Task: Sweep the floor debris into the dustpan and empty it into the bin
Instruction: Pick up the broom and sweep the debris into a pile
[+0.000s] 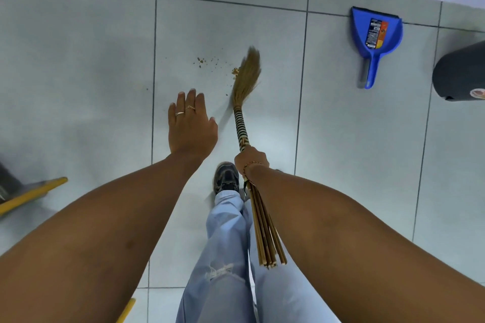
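Sweeping stage: right hand (251, 162) grips the broom (246, 78), bristles right beside the crumbs (210, 61) on the floor; left hand (191, 123) hovers open, empty. Dustpan (375, 34) sits well off to the right near the bin (460, 73), so I'd guess next is gathering the crumbs and pushing them that way.

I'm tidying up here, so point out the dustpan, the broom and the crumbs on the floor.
dustpan (375, 31): head view, on the blue pan near its label.
broom (245, 78): head view, on the straw bristles.
crumbs (201, 61): head view, on the brown cluster left of the bristles.
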The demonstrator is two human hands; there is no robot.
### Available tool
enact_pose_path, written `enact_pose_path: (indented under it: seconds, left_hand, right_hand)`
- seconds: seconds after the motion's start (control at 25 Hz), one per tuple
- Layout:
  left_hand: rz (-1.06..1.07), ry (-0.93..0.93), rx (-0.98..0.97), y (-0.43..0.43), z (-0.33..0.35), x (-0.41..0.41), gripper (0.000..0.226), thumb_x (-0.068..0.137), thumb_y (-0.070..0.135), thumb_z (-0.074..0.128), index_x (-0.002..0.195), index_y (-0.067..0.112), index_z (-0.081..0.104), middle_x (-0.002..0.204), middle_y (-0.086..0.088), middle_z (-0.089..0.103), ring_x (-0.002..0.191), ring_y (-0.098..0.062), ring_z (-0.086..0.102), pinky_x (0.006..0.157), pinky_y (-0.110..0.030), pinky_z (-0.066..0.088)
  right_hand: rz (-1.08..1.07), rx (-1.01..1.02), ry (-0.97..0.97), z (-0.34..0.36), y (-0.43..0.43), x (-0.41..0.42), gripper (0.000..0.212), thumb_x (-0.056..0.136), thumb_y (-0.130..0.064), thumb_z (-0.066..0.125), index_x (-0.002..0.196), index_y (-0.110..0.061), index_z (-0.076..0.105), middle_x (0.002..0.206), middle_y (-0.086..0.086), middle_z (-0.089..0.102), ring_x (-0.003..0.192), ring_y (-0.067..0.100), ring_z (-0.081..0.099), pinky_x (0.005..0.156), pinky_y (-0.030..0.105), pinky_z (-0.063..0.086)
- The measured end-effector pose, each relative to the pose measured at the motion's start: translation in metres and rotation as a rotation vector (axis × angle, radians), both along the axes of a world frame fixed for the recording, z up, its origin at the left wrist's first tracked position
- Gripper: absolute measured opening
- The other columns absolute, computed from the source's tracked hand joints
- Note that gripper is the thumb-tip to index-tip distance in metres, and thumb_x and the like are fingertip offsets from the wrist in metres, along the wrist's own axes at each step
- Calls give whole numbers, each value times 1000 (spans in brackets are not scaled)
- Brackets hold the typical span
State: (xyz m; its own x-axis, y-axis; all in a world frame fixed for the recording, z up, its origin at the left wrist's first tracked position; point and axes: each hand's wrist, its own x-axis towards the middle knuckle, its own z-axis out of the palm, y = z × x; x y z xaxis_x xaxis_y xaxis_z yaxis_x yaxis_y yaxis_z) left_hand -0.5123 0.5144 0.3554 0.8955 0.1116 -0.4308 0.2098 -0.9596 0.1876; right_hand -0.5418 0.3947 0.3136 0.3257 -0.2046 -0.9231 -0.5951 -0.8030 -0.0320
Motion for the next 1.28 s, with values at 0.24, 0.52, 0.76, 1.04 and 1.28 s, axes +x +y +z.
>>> enact_pose_path:
  seconds: [0.24, 0.52, 0.76, 1.04, 1.28]
  left_hand:
    - [1, -25, 25, 13, -4, -3, 58, 93, 26, 47, 142, 4, 28, 154, -16, 27, 144, -33, 19, 118, -46, 15]
    - [67, 0, 21, 19, 3, -21, 57, 94, 25, 45, 144, 3, 25, 155, -17, 24, 145, -33, 16, 119, -45, 13]
    - [160, -50, -10, 24, 23, -44, 55, 95, 24, 45, 142, 0, 29, 152, -20, 30, 143, -35, 22, 117, -47, 18]
    - [200, -100, 56, 56, 18, -51, 53, 95, 28, 43, 139, -1, 33, 148, -21, 36, 140, -36, 28, 115, -49, 22]
    - [216, -73, 34, 54, 5, -55, 56, 95, 29, 42, 142, 2, 28, 151, -18, 32, 142, -33, 24, 117, -46, 19]
  right_hand:
    - [80, 21, -57, -12, 16, 19, 39, 96, -19, 38, 134, -10, 45, 130, 13, 56, 120, 30, 54, 94, 35, 45]
    - [48, 88, -223, 27, 10, -25, 49, 99, -26, 29, 147, -25, 19, 120, 19, 60, 108, 38, 59, 91, 44, 49]
    - [131, 69, -353, 57, 2, -35, 58, 100, -31, 32, 152, -28, 5, 120, 17, 58, 105, 35, 61, 87, 43, 47]
    - [594, 199, -313, 52, 46, -33, 45, 100, -17, 36, 144, -13, 29, 127, 17, 48, 106, 38, 58, 85, 43, 48]
    - [483, 182, -124, 31, 87, -14, 37, 99, -22, 36, 128, -8, 56, 121, 11, 61, 110, 30, 60, 78, 32, 44]
